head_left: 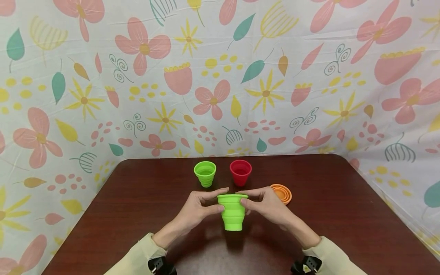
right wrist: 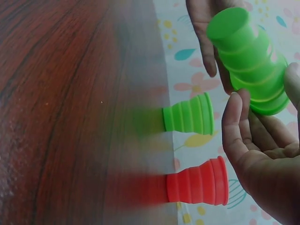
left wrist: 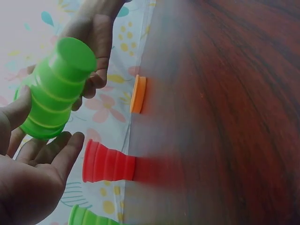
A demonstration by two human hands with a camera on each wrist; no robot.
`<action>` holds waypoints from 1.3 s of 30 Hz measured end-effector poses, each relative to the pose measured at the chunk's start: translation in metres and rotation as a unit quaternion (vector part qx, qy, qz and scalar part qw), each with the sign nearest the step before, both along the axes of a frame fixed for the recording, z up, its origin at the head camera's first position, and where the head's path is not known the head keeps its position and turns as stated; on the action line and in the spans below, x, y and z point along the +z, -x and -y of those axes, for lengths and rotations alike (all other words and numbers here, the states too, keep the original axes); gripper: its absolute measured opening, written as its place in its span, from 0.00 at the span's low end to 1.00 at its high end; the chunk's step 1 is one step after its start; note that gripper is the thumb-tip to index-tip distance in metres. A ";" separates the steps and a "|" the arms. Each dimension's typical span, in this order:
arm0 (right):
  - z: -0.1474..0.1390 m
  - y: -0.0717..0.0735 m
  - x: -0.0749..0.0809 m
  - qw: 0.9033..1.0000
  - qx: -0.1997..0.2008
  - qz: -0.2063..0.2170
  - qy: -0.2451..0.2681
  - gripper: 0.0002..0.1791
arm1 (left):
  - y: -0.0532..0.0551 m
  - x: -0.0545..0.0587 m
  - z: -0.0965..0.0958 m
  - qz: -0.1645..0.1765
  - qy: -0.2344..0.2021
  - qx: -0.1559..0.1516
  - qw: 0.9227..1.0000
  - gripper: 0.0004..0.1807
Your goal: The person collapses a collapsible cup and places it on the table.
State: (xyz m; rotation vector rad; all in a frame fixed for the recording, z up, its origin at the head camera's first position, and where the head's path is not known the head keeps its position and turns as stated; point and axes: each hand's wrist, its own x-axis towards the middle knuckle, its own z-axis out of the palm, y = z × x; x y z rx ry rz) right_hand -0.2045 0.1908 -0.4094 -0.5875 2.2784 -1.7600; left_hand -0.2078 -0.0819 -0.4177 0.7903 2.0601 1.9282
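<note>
A bright green collapsible cup (head_left: 233, 214), drawn out to its full stepped height, is held upright above the table. My left hand (head_left: 197, 208) pinches its left side near the rim, thumb on the near face. On the opposite side my right hand (head_left: 271, 208) grips the rim area the same way, with its thumb at the upper right of the cup. Both wrist views show the cup's flat base (left wrist: 76, 55) facing the table, and fingers around the wide end. In the right wrist view the lower fingers of my right hand (right wrist: 267, 159) extend loosely beside the rim.
Behind the hands, a second green cup (head_left: 205, 173) and a red cup (head_left: 240, 172) stand extended on the dark wooden table (head_left: 144, 183). An orange cup (head_left: 282, 194), collapsed flat into rings, lies just behind the right hand. A flower-patterned cloth (head_left: 213, 126) hangs behind the table.
</note>
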 end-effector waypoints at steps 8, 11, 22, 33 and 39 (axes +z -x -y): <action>-0.001 -0.001 0.000 0.999 0.019 0.004 -0.026 0.19 | -0.001 -0.002 -0.002 -0.004 -0.023 0.007 1.000 0.22; 0.000 0.000 -0.001 0.999 0.025 0.007 -0.026 0.18 | -0.001 -0.002 -0.003 -0.011 -0.037 0.008 0.999 0.20; 0.003 -0.003 -0.001 0.999 0.031 0.016 -0.012 0.23 | -0.003 -0.003 -0.005 0.002 -0.037 0.033 0.999 0.20; 0.003 -0.006 -0.005 1.000 0.001 -0.027 -0.001 0.18 | -0.002 -0.004 -0.009 0.007 -0.020 0.073 0.997 0.16; 0.003 -0.006 -0.007 0.998 -0.007 -0.052 0.037 0.19 | -0.003 -0.004 -0.010 0.049 -0.044 0.066 0.996 0.17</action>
